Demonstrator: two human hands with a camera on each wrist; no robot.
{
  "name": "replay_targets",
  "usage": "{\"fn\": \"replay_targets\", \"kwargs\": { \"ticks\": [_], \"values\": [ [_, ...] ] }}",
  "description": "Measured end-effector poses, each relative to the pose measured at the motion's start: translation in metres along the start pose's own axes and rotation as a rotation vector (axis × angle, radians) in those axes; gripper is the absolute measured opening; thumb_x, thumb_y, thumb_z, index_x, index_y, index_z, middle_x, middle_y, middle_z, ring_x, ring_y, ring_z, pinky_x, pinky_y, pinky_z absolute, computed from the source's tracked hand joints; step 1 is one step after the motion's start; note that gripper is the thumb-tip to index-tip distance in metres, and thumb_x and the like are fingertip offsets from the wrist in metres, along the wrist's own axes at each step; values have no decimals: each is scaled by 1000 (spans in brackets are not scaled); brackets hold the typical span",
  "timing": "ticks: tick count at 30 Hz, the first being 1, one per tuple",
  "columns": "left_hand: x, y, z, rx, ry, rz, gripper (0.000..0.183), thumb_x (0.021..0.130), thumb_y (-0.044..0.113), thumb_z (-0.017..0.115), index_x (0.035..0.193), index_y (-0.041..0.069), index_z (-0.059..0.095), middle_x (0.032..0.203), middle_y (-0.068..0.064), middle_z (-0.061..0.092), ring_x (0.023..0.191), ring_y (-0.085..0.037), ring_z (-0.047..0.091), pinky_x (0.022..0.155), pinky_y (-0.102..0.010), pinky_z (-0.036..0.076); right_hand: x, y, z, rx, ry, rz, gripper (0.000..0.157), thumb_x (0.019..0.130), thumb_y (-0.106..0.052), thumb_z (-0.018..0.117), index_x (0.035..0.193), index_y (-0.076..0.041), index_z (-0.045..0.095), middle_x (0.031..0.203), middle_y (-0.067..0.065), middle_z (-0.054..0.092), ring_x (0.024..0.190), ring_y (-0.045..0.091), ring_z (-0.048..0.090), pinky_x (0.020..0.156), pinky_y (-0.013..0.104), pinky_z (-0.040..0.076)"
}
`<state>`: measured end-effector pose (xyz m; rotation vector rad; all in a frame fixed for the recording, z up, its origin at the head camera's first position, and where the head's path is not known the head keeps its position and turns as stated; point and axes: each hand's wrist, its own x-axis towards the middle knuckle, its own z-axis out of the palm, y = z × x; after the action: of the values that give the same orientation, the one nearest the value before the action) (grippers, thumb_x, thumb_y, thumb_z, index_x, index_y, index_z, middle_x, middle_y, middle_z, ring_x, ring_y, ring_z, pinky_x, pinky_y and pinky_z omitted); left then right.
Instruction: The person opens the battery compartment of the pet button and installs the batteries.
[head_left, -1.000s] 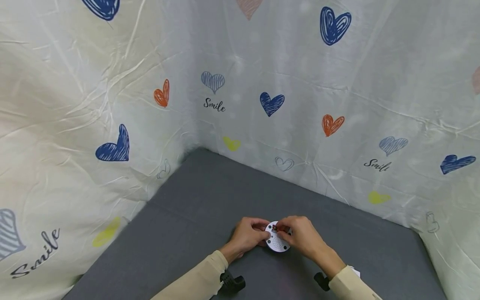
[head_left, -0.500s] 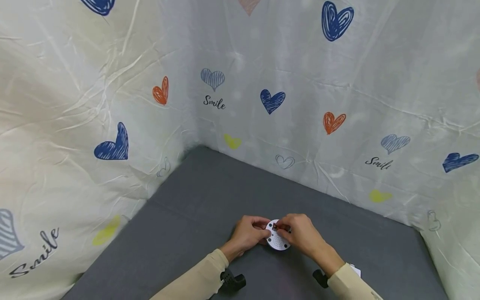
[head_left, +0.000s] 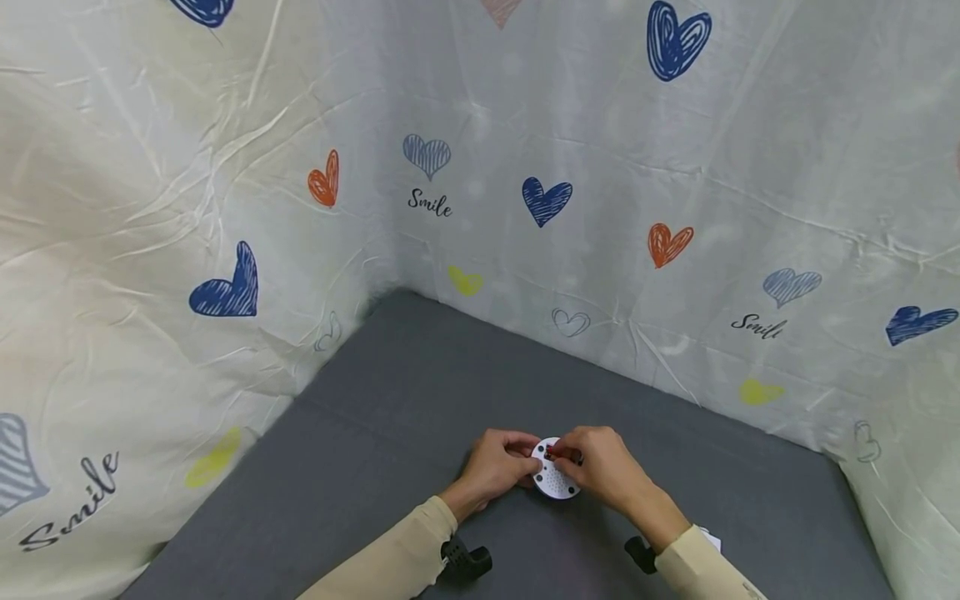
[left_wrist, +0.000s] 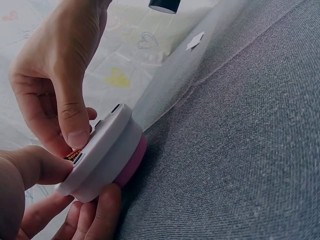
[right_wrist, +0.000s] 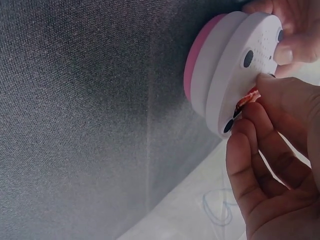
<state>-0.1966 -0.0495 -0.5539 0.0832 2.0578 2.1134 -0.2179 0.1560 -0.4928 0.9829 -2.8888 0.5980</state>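
Tabletop point(head_left: 420, 392): battery point(right_wrist: 247, 99) seemingly in right grip point(head_left: 606, 468)

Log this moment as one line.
left hand: grips round white-and-pink device | right hand: pinches red-and-black item, likely battery, at device's perforated face | item seating: unclear | white object: on grey surface

Rnd white unit point(head_left: 557, 482): perforated face up w/ dk dots, pink base twd bench point(head_left: 390, 383). Small red-black lettered piece point(left_wrist: 74, 154) at face's opening, approx 11 o'clock, head view.

The left grip point(head_left: 495, 467) holds; the right grip point(head_left: 606, 468) pinches beside it.
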Motion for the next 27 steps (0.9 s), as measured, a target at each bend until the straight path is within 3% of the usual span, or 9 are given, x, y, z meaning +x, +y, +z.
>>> {"fn": "replay_targets", "kwargs": {
  "ticks": [11,18,23,27],
  "values": [
    [-1,0,1,1,5,3,32,88,-3,79,119,-1,80,94,-11,77,79,-17,75,68,-38,70,-8,6,-10,2,45,63,6,92,-13,86,96,-10,84,88,-4,78,77,5,70,67,23,59],
    [-1,0,1,7,14,-1,32,88,-2,80,119,0,80,95,-10,78,80,-16,75,68,-36,69,-11,8,-15,49,-5,259,10,98,-20,80,100,-11,84,88,-4,79,78,5,70,68,27,61],
    [-1,1,1,0,10,-8,32,87,-3,80,119,-1,80,94,-10,77,79,-15,75,68,-37,69,-11,3,-15,109,-43,411,23,98,-28,80,107,-7,84,95,0,82,84,13,74,73,38,65],
    [-1,1,1,-6,0,-12,31,86,-3,80,118,0,81,93,-10,77,79,-16,75,69,-37,70,-11,0,-12,170,-99,493,35,100,-43,78,107,-10,86,99,0,82,88,15,74,73,39,63]
  ]
}}
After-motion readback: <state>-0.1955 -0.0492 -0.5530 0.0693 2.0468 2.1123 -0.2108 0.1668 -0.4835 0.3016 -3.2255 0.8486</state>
